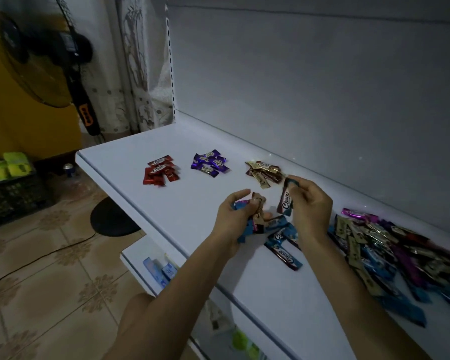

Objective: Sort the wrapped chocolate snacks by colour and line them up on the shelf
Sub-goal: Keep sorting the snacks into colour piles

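Note:
On the white shelf [130, 157] lie three sorted heaps: red snacks [160, 172], purple snacks [210, 162] and gold-brown snacks [265, 172]. My left hand [234, 216] grips a bunch of snacks [255, 216], blue and gold-brown ones mixed. My right hand [309, 206] pinches one snack with a blue end [286, 198] by its top, so it hangs above the shelf. A few blue snacks [281, 240] lie under my hands. A large unsorted pile [385, 250] of mixed colours spreads at the right.
The shelf's back panel [322, 87] rises right behind the heaps. A lower shelf [156, 268] holds small boxes. To the left stand a black fan [44, 48] with its round base [115, 216] on the tiled floor, and a dark crate [11, 193].

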A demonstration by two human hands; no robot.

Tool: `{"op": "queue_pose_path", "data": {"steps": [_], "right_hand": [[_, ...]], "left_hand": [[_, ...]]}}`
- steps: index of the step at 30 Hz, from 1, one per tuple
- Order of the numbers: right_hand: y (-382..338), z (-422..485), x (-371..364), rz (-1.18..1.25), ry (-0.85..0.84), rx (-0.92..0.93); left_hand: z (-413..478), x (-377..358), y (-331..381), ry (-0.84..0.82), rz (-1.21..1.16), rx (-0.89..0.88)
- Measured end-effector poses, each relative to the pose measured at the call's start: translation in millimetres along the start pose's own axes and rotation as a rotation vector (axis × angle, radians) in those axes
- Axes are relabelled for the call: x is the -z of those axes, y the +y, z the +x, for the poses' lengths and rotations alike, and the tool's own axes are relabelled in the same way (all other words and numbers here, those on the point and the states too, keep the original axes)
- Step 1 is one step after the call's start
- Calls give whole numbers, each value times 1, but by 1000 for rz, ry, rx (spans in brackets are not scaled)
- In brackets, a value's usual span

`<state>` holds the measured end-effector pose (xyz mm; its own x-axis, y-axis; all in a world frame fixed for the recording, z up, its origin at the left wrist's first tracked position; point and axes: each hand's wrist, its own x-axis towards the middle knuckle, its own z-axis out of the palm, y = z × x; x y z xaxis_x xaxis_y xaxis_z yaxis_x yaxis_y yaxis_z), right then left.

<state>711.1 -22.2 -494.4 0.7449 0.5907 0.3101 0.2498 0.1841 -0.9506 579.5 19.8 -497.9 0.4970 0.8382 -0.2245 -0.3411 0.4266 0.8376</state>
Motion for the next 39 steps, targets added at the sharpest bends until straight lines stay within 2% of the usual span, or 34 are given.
{"op": "queue_pose_path", "data": {"steps": [3, 6, 10, 13, 16, 20, 22, 28, 30, 32, 34, 36, 38, 39], "right_hand": [[11, 2, 19, -215, -127, 11], [21, 1, 29, -446, -244, 30], [27, -2, 38, -717, -278, 149], [24, -5, 39, -814, -245, 222], [12, -12, 32, -709, -229, 275], [-5, -26, 7, -345, -468, 37], [-8, -29, -4, -188, -505, -89], [-12, -4, -17, -103, -601, -333], [-10, 10, -19, -65, -586, -380], [-3, 30, -21, -40, -449, -387], [8, 53, -23, -183, -237, -240], [24, 72, -23, -583, -145, 78], [40, 84, -22, -940, -243, 291], [45, 86, -22, -1045, -319, 319]], "left_hand": [[-5, 16, -3, -26, 61, -92], [-8, 25, -6, -81, 54, -105], [-8, 27, -8, -114, -12, -95], [-9, 25, -10, -104, 48, -127], [-9, 25, -12, -129, 145, -182], [-9, 26, -12, -111, 216, -283], [-6, 29, -15, -84, 196, -292], [14, 22, -16, -43, 271, -333], [20, 20, -14, -35, 258, -333], [24, 20, -14, -34, 223, -300], [29, 22, -15, -34, 207, -294], [33, 22, -17, -39, 216, -298], [34, 22, -17, -21, 224, -311], [34, 22, -17, -12, 213, -318]]}}
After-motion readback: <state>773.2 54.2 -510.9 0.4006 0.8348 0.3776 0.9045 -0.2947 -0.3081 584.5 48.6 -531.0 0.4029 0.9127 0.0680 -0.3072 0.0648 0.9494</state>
